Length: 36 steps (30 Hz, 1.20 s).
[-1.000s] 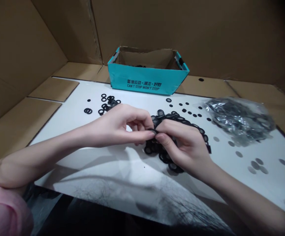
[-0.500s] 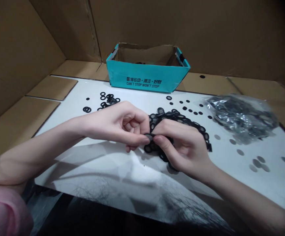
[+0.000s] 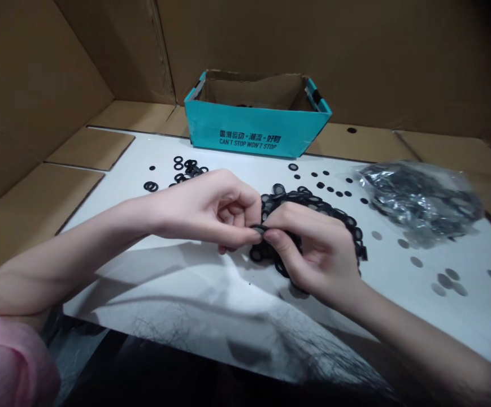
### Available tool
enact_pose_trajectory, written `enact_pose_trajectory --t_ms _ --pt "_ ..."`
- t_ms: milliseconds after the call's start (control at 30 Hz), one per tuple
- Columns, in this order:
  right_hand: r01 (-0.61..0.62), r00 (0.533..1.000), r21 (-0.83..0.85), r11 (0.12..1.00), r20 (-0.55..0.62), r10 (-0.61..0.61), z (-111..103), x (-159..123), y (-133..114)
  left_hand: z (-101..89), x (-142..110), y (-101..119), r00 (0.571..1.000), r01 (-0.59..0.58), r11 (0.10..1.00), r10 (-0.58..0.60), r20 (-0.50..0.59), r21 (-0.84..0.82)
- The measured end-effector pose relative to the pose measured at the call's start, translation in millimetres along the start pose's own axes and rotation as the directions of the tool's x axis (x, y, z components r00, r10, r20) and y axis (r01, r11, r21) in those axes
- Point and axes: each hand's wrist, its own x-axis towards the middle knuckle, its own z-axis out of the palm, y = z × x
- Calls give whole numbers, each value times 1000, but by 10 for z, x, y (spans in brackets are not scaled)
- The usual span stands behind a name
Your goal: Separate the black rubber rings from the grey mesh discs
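Between the fingertips of both hands is a small black ring with a grey mesh centre [image 3: 259,230], partly hidden by my thumbs. My left hand [image 3: 215,212] pinches its left side between thumb and forefinger, the other fingers curled in. From the right, my right hand [image 3: 317,243] grips the same ring with thumb and bent forefinger. Just behind and under my right hand lies a heap of similar black rings with grey centres [image 3: 308,198]. Beyond my left wrist is a loose group of open black rings [image 3: 191,168].
A turquoise cardboard box [image 3: 253,127] stands at the back with dark pieces inside. At right lies a clear plastic bag [image 3: 423,198] full of dark discs. Small black discs [image 3: 330,189] and grey mesh discs [image 3: 445,281] are scattered on the white board [image 3: 177,305]. Cardboard walls [image 3: 334,51] surround it.
Both hands keep their pinch on the ring, which has tilted slightly between the fingertips. The whole view has shifted a little; nothing else has visibly moved.
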Motion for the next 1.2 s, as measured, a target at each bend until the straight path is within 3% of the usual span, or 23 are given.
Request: enact_pose_trajectory --t_ms 100,400,733,1033,1100,1200 --pt "32 999 -44 999 -29 -33 25 -9 15 3 -17 7 998 6 999 -3 -57 42" --pt "32 999 25 999 -43 -31 29 -6 -2 -62 0 59 997 17 1000 -16 72 -9" --pt "26 999 55 998 -28 -25 -2 -24 4 -75 3 28 998 4 995 3 65 -101" --pt "44 999 13 999 -17 -43 26 4 -5 -68 14 30 997 14 999 -11 83 -33" --pt "29 999 -4 1000 -33 -29 41 2 -3 -49 12 20 999 7 1000 -6 53 -18" --pt "-3 994 -39 999 -108 -1 60 -7 8 7 7 -10 996 -45 999 46 -81 13"
